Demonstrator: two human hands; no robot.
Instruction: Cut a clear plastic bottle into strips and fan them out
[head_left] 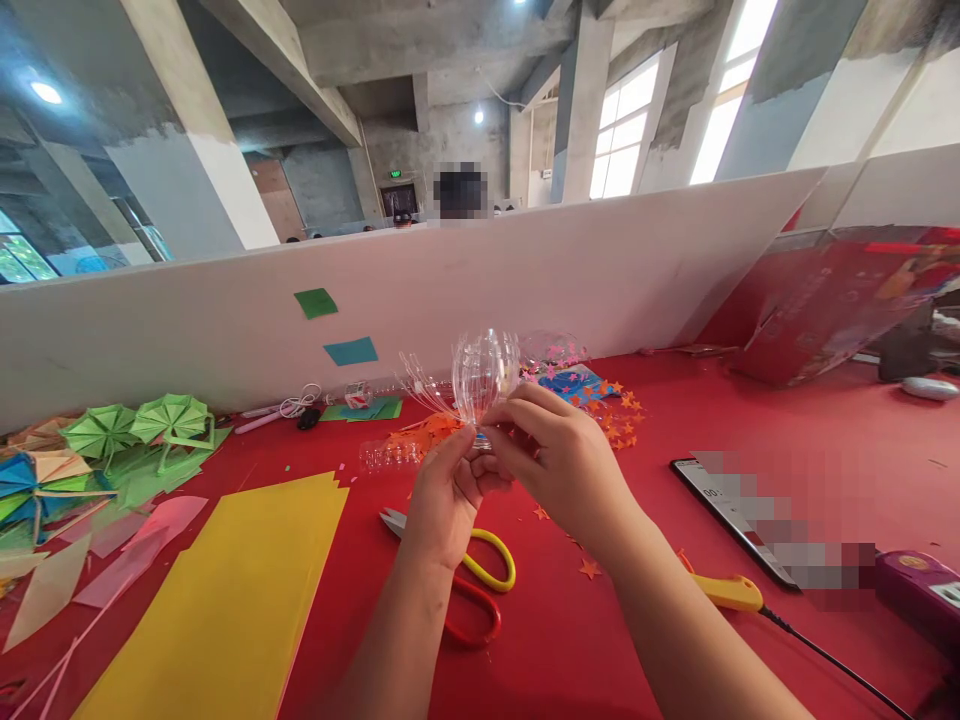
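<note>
Both my hands are raised over the red table (637, 480) and pinch the base of a clear plastic bottle piece (484, 375) cut into thin curling strips. My left hand (442, 500) grips it from below with the fingers closed. My right hand (562, 460) holds it from the right, thumb and fingers pressed on its neck. Scissors with yellow and red handles (480, 580) lie on the table right under my hands.
Yellow paper sheets (225, 600) and pink paper (135, 550) lie front left, green folded paper fans (135, 425) behind them. Orange paper stars (615, 420) are scattered mid-table. A phone (735, 510), a yellow-handled tool (724, 592) and a purple device (922, 590) sit right. A white partition (450, 290) runs behind.
</note>
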